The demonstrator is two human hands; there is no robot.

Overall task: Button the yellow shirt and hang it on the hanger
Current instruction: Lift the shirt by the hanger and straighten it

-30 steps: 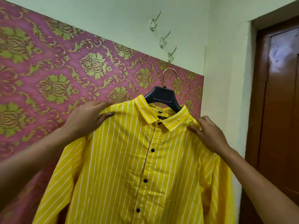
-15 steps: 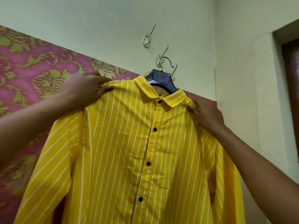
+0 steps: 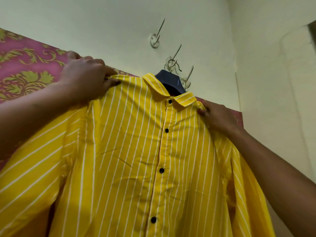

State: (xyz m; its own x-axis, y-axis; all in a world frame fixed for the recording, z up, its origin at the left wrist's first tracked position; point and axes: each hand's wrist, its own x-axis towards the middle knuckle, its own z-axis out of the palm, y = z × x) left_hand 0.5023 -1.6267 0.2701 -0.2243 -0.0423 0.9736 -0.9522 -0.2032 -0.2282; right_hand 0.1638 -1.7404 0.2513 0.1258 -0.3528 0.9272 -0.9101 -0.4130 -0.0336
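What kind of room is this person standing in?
Probably a room in a home, perhaps a bedroom corner: metal wall hooks, ornate pink wallpaper, and a yellow shirt on a hanger.

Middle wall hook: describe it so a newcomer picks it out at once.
On the pale wall above the pink wallpaper, three metal hooks step diagonally down to the right. The middle hook sits above the dark blue hanger inside the collar of the yellow shirt. Unlike the upper hook and lower hook, it has the hanger's wire loop at its base.
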